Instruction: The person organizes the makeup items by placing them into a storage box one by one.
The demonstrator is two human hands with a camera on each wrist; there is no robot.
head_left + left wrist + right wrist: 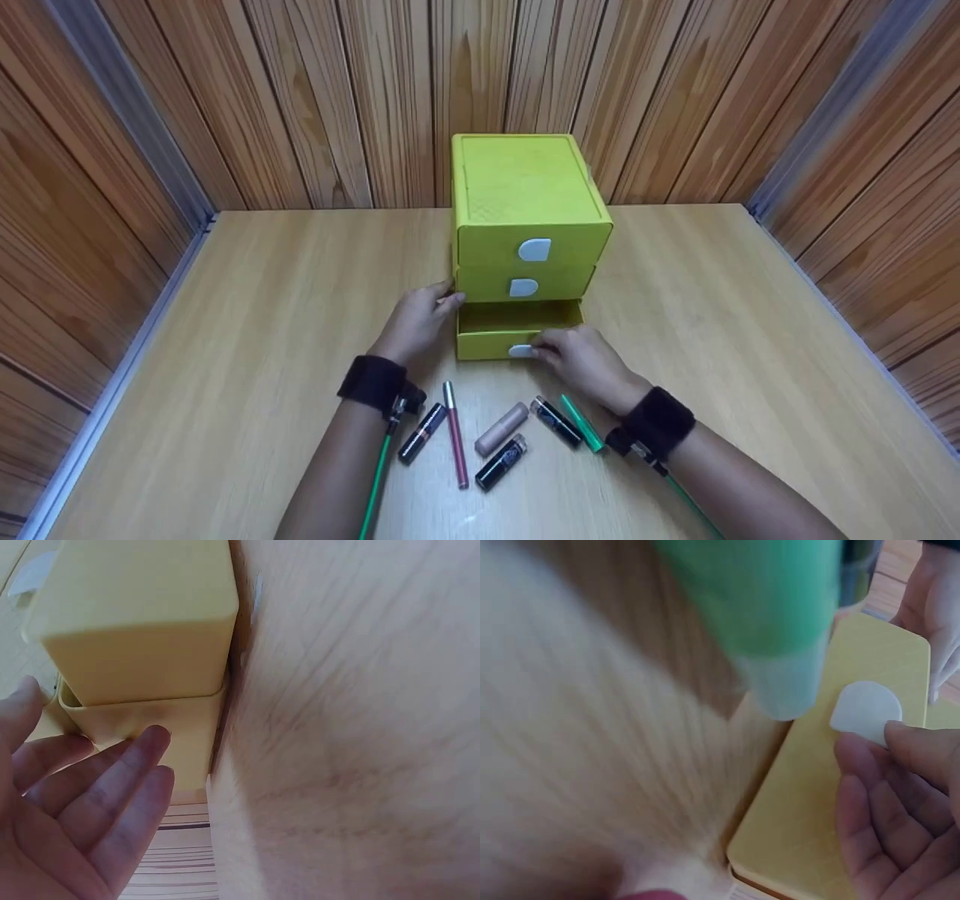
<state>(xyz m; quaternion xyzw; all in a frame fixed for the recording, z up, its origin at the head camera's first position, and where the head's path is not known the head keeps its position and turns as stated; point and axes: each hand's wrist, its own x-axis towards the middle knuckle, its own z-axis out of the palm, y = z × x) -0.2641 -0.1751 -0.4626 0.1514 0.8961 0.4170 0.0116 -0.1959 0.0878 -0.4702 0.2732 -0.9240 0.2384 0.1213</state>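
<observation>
A yellow-green drawer unit [525, 180] with three drawers stands toward the back of the table. Its bottom drawer [484, 346] is pulled partway out, and the part of its inside that shows holds nothing. My right hand [589, 364] pinches that drawer's white handle [866, 709] between thumb and index finger, the other fingers bent below. At the unit's lower left side is my left hand [415, 322]. In the left wrist view its extended fingers [120, 780] lie against the side wall, beneath the protruding drawer. The upper two drawers are closed.
Several cosmetic tubes lie before the unit: a dark tube with a pink band [421, 433], a slim pink tube [455, 439], a mauve tube [502, 429], two black tubes [501, 463] and a green tube [582, 424] near the right wrist. Wood-panelled walls [397, 105] surround the table.
</observation>
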